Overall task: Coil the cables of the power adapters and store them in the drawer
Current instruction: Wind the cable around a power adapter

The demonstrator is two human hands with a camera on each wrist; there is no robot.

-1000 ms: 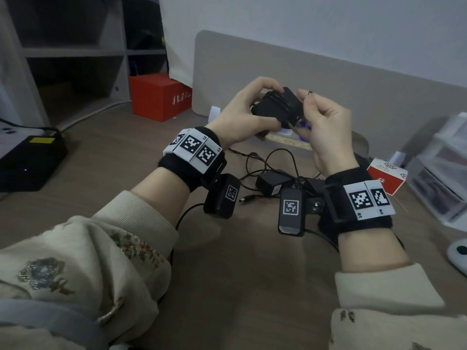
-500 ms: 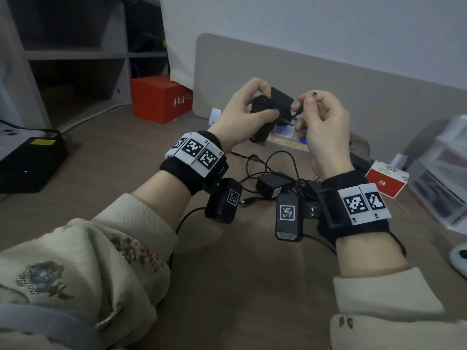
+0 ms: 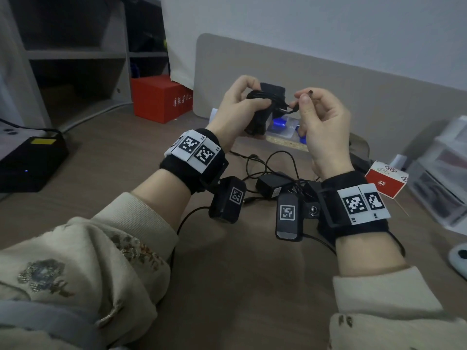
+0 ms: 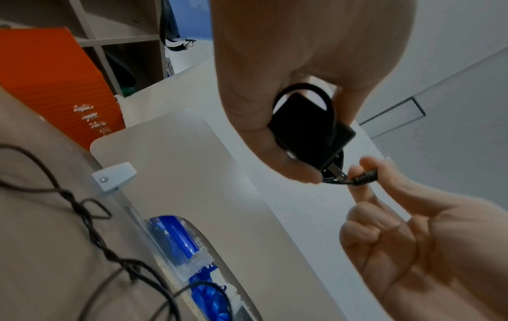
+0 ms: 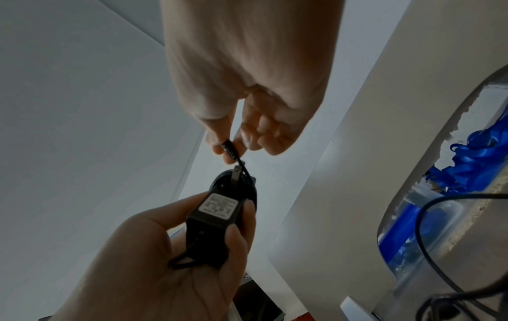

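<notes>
Above the desk (image 3: 227, 286), our left hand (image 3: 235, 109) grips the adapter (image 3: 265, 107) w/ its cable (image 5: 248, 184) wound round; our right hand (image 3: 321, 122) pinches the plug (image 4: 364, 178) beside the prongs (image 5: 237, 172).

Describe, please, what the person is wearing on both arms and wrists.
Both arms wear cream sleeves with ribbed cuffs and floral embroidery. Each wrist carries a black band: the left band and right band bear white tags with square black codes. Black camera units hang beneath, with thin black cables.
</notes>
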